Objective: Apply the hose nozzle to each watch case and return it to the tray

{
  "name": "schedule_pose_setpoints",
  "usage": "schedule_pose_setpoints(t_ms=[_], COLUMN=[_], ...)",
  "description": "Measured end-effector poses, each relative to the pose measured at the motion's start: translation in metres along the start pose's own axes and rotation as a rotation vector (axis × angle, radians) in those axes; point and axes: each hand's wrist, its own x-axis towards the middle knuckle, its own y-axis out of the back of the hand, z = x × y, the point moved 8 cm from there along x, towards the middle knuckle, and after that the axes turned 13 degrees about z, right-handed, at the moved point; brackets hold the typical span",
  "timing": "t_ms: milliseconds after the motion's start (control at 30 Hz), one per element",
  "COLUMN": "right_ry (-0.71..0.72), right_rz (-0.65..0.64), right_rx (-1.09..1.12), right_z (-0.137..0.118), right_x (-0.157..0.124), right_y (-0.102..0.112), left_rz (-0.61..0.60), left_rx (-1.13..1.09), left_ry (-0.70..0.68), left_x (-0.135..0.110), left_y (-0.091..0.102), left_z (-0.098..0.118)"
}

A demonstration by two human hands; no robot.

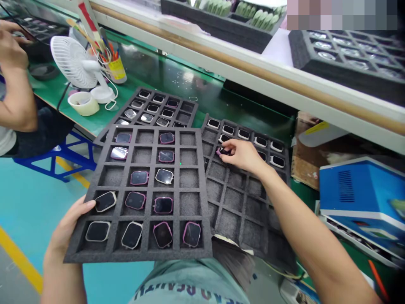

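My left hand (pixel 68 221) grips the left edge of a dark foam tray (pixel 139 255), thumb on top, holding it tilted in front of me. Square cells in this tray carry several smartwatch bodies with pink or silver frames; others hold none, mostly in the right column. My right hand (pixel 245 156) pinches a pink-framed smartwatch (pixel 219 150) at a cell of a second foam tray (pixel 234 182) to the right. White-framed smartwatches (pixel 260 141) fill that tray's far rows. Whether the pinched watch touches the cell is hidden by my fingers.
Behind lies a third foam tray (pixel 192 110) with watches. A white fan (pixel 76 63), a tape roll (pixel 83 104) and a pen cup (pixel 117 71) stand back left. A blue machine (pixel 357 190) stands right. Another person's arm (pixel 19 93) is at far left. A shelf edge (pixel 202 46) overhangs the bench.
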Motion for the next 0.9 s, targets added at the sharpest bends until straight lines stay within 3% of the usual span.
schedule_pose_setpoints(t_ms=[100, 167, 267, 367, 467, 567, 667, 767, 900], right_ry=[-0.052, 0.075, 0.309, 0.388, 0.36, 0.225, 0.16, 0.225, 0.239], right_rz=[0.069, 0.106, 0.071, -0.047, 0.012, 0.17, 0.048, -0.102, -0.09], right_rx=[0.318, 0.423, 0.291, 0.118, 0.165, 0.271, 0.194, -0.004, -0.181], right_z=[-0.005, -0.038, -0.103, -0.137, -0.129, -0.09, -0.066, -0.07, -0.084], right_x=[0.01, 0.02, 0.04, 0.057, 0.054, 0.028, -0.008, -0.034, -0.041], right_y=[0.008, 0.011, 0.001, -0.018, -0.014, 0.001, -0.007, -0.022, -0.027], left_rz=[0.002, 0.006, 0.009, 0.004, 0.001, -0.003, 0.002, 0.0, -0.026], left_rx=[0.005, 0.03, 0.094, 0.153, 0.186, 0.167, 0.123, 0.097, 0.037], left_ry=[0.001, -0.004, 0.015, 0.028, -0.007, -0.052, -0.127, -0.168, -0.172], left_x=[0.003, 0.005, 0.008, 0.009, 0.01, 0.014, 0.019, 0.021, 0.021], left_y=[0.001, 0.003, 0.006, 0.006, 0.006, 0.007, 0.01, 0.012, 0.006], left_z=[-0.001, -0.002, -0.003, -0.003, -0.001, 0.003, 0.013, 0.021, 0.025])
